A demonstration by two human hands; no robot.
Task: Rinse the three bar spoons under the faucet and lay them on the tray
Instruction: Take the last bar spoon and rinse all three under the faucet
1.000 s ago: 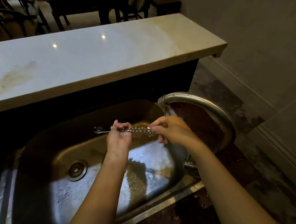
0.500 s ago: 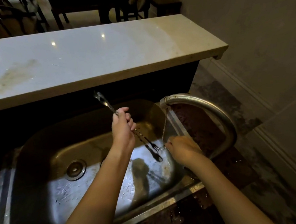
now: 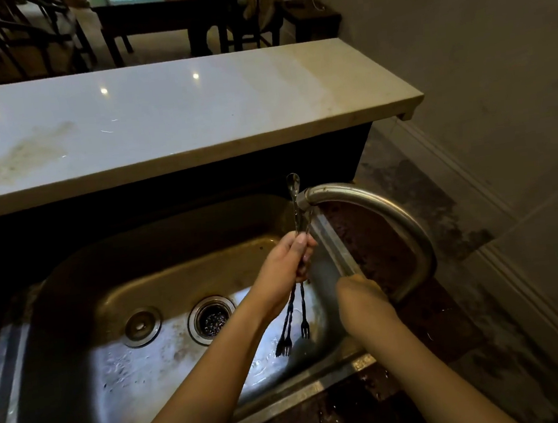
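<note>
**A:** Steel sink (image 3: 82, 387), pretty scuffed and wet; left hand (image 3: 285, 269) is over the right end of the basin, fist wrapped round the spoons (image 3: 303, 307) about mid-shaft; they stand close to upright, one bowl poking up just beside the faucet (image 3: 374, 215) spout, the little fork ends hanging down over the basin floor.

**B:** All three in that fist?

**A:** Looks like it; I count three fork tips at the bottom, two close together and one a bit apart; only one bowl is clear up top, the rest blur into the spout.

**B:** And the other hand?

**A:** Right hand (image 3: 360, 294) is low by the sink's right rim, near the faucet base; it's seen from the back, so can't tell how curled the fingers are or whether they've got hold of anything.

**B:** Water running?

**A:** Too dark at the spout to say; drain (image 3: 212, 319) sits mid-basin with a plug (image 3: 142, 325) just left of it; pale counter (image 3: 158, 120) runs behind the sink, stain on its left part.
</note>
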